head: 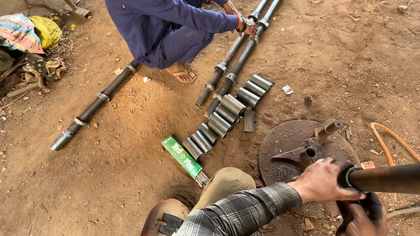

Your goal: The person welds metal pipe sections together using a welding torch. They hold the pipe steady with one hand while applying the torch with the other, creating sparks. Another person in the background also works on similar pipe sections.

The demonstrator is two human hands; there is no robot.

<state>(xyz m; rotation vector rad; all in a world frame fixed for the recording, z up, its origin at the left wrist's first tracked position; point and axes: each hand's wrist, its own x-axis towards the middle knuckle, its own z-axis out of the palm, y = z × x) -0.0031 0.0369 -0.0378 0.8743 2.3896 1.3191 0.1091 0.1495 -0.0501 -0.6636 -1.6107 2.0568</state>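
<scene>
My left hand [323, 181], in a plaid sleeve, grips the end of a rusty pipe [387, 178] that runs off the right edge. The hand sits just behind a dark collar [348, 175] on the pipe. My right hand [362, 220] is under the pipe at the bottom right corner, partly cut off by the frame. Its fingers are curled around a dark piece [372, 204] below the collar. Just beyond both hands, a round rusty steel plate [284, 140] lies on the dirt and carries a welded pipe stub [329, 129].
Several short steel sleeves [227, 116] lie in rows beside a green box of welding rods [181, 156]. A squatting person in blue [166, 30] has a hand [250, 28] on two long pipes [236, 70]. Another pipe [94, 107] lies at left, an orange hose [389, 140] at right.
</scene>
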